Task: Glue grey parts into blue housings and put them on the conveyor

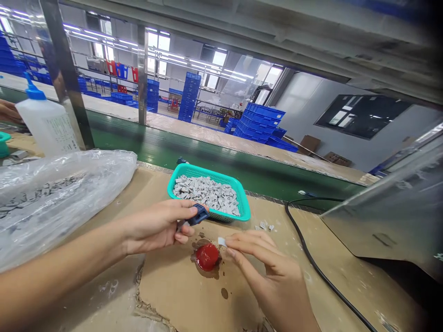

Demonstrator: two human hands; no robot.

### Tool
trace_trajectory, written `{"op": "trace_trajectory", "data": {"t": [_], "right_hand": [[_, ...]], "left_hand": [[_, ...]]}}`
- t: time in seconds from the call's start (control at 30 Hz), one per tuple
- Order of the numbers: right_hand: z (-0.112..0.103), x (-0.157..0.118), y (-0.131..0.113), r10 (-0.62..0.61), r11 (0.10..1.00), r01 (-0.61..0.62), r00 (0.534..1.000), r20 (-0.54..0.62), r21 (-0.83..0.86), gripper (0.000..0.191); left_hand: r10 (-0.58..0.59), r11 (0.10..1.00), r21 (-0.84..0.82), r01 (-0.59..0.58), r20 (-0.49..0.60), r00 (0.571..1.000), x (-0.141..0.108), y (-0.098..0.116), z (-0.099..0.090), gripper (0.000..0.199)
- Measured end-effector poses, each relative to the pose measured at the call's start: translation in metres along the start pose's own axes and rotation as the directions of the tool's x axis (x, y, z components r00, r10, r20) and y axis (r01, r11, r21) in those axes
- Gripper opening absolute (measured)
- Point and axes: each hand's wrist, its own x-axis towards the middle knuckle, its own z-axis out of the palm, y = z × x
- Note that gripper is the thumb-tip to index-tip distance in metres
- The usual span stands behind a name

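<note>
My left hand [166, 226] is closed on a dark blue plastic part [198, 215], held above the cardboard with its hollow side showing. A small light grey plastic piece [222, 241] is pinched between the thumb and fingers of my right hand [270, 263]. Below and between the hands a red cap-like cup [207, 256] sits on a cardboard sheet [180, 295], ringed by dark wet stains. Just behind my left hand stands a turquoise basket [245, 207] filled with many small grey pieces [207, 193].
A clear plastic bag [104, 170] of grey parts lies left, before a white bottle with blue nozzle [48, 122]. Several loose pieces [265, 226] and a black cable [311, 258] lie right. Behind runs a green conveyor belt [155, 143]. Another person's hand [10, 112] shows far left.
</note>
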Motion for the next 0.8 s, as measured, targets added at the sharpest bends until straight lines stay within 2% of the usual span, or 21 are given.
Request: {"op": "trace_trajectory", "data": {"t": [0.1,0.27,0.4,0.53,0.8], "right_hand": [[-0.003,0.001,0.002,0.017,1.000,-0.017,1.000,0.012,0.004,0.013],[-0.019,0.010,-0.007,0.069,0.979,-0.058,0.996,-0.051,0.194,0.013],[-0.027,0.028,-0.028,-0.075,0.977,0.064,0.996,0.051,0.203,0.018],[-0.023,0.042,-0.040,-0.219,0.971,0.200,0.962,0.160,0.128,0.020],[-0.015,0.044,-0.040,-0.359,0.930,0.367,0.918,0.167,-0.018,0.026]], "left_hand": [[-0.044,0.996,-0.072,0.046,0.038,0.998,-0.001,-0.001,0.003,0.012],[-0.135,0.990,-0.022,0.138,0.094,0.986,-0.005,0.002,0.012,0.014],[-0.214,0.973,-0.046,0.227,0.200,0.956,-0.011,0.005,0.017,0.024],[-0.237,0.969,-0.016,0.245,0.199,0.951,-0.016,0.007,0.019,0.024],[-0.269,0.962,0.006,0.274,0.217,0.938,-0.014,0.008,0.014,0.024]]}}
